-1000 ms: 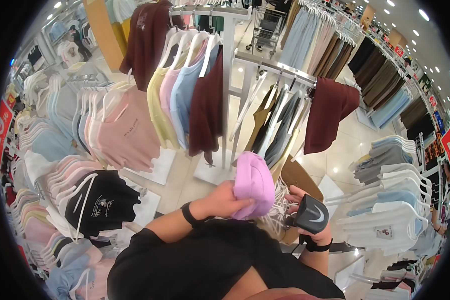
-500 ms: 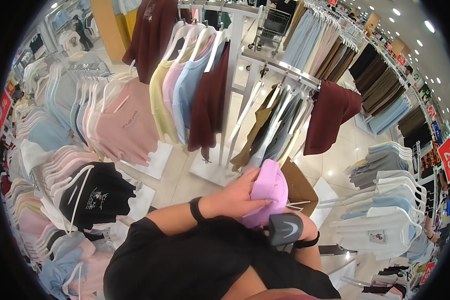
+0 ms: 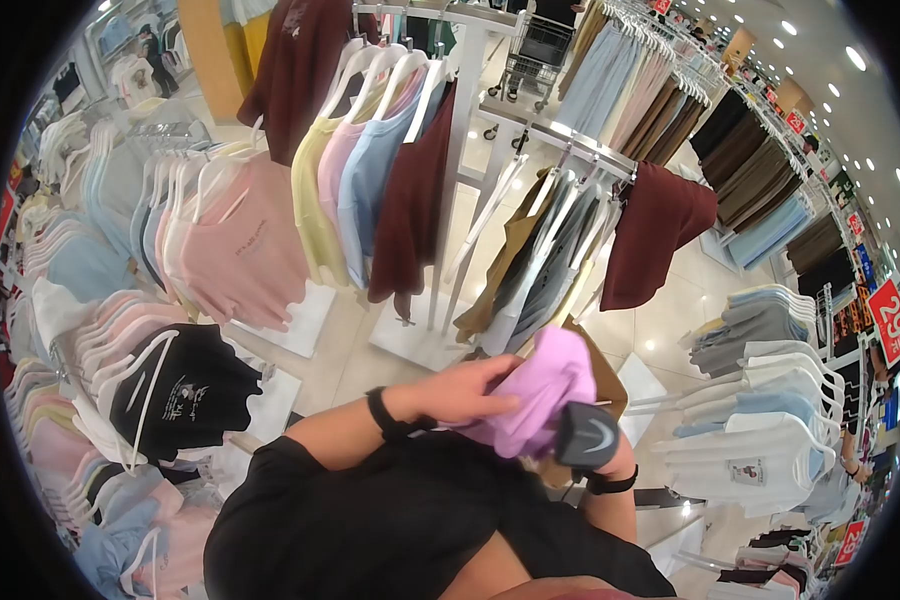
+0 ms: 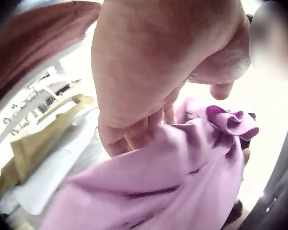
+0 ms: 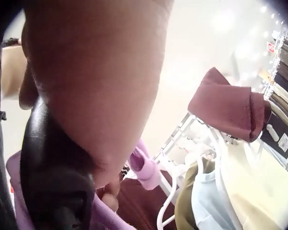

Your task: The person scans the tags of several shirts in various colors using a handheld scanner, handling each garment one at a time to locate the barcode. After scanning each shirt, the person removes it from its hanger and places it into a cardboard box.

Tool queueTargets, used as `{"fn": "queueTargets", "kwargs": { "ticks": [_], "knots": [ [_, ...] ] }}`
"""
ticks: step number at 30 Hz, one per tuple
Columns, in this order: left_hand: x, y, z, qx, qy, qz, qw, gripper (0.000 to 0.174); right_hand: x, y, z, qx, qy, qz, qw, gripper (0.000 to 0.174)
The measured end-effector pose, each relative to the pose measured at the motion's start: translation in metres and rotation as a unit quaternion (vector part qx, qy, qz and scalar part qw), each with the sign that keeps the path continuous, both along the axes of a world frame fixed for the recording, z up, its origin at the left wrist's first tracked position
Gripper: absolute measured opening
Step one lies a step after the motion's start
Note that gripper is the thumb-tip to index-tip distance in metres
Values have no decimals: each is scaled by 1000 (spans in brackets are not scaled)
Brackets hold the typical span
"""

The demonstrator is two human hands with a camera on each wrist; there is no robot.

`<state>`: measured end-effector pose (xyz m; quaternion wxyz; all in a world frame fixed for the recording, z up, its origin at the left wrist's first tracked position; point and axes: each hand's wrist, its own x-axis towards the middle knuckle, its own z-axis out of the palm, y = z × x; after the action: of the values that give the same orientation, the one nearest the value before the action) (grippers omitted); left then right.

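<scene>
A lilac garment [image 3: 542, 395] hangs in loose folds in front of the body. From its left side my left hand [image 3: 465, 390] holds it; in the left wrist view the fingers [image 4: 117, 141] bend in behind a fold and the thumb stands off the cloth. My right hand [image 5: 108, 194] grips the garment on the other side, with curled fingers showing against the cloth in the right wrist view. Most of that hand is hidden in the head view by the black wrist camera [image 3: 585, 437].
Ahead stands a metal rack with hanging tops [image 3: 370, 200] and a maroon garment [image 3: 660, 235] draped over its end. A cardboard box [image 3: 607, 385] sits behind the lilac cloth. Clothing racks line both sides, with white shirts [image 3: 755, 460] right and a black top [image 3: 185, 400] left.
The lilac garment has gone from a rolled bundle to looser folds and shifted right. My right hand, apart with spread fingers before, has come in to the garment.
</scene>
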<state>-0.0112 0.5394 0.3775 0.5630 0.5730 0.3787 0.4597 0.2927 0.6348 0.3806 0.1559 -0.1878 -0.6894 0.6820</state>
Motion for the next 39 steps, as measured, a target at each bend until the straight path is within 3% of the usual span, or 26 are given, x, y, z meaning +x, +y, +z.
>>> {"fn": "queueTargets", "kwargs": {
  "ticks": [2,5,7,9,11,13,15,16,17,19,21,24,25,27,29,32,33,36,39],
  "knots": [
    [-25,-6,-27,12,23,-4,1000,52,5,1,5,78,48,-61,994,62],
    [-62,-26,-83,-93,-4,85,992,42,16,-1,1,133,144,-141,971,73],
    [-88,-46,-159,-166,69,198,963,33,26,-2,-1,168,203,-189,946,80],
    [-105,-82,-216,-251,126,298,912,39,41,1,-8,143,224,-250,931,94],
    [-119,-129,-286,-275,249,333,867,34,51,9,-18,49,250,-292,922,105],
    [-119,-185,-344,-285,400,310,814,33,30,16,2,-48,346,-260,900,107],
    [-122,-254,-408,-191,596,79,776,30,6,23,30,-50,396,-250,882,104],
    [-114,-276,-411,-323,527,73,783,27,-5,27,44,-28,409,-259,875,100],
    [-114,-319,-447,-258,581,-7,772,30,-12,35,55,-4,417,-271,867,96],
    [-103,-364,-443,-424,472,21,772,35,-33,57,88,3,446,-187,875,84],
    [-92,-369,-394,-607,283,179,721,43,-72,70,136,-8,471,-93,877,74],
    [-100,-390,-400,-565,247,250,746,46,-128,111,198,16,404,-88,910,65],
    [-106,-392,-404,-577,218,267,740,45,-152,122,214,33,415,-163,895,58],
    [-120,-388,-424,-597,156,304,726,44,-175,167,223,5,382,-89,920,54],
    [-127,-375,-432,-527,90,422,732,39,-198,199,217,10,337,-115,934,56],
    [-141,-351,-415,-458,28,480,748,34,-229,193,190,-56,296,-194,934,55],
    [-145,-348,-411,-443,17,492,750,32,-229,194,178,-30,271,-204,940,55],
    [-150,-353,-410,-412,-16,513,753,32,-235,177,158,26,247,-232,940,56],
    [-158,-387,-433,-441,47,446,778,39,-233,171,155,14,235,-263,936,53]
  ]
}}
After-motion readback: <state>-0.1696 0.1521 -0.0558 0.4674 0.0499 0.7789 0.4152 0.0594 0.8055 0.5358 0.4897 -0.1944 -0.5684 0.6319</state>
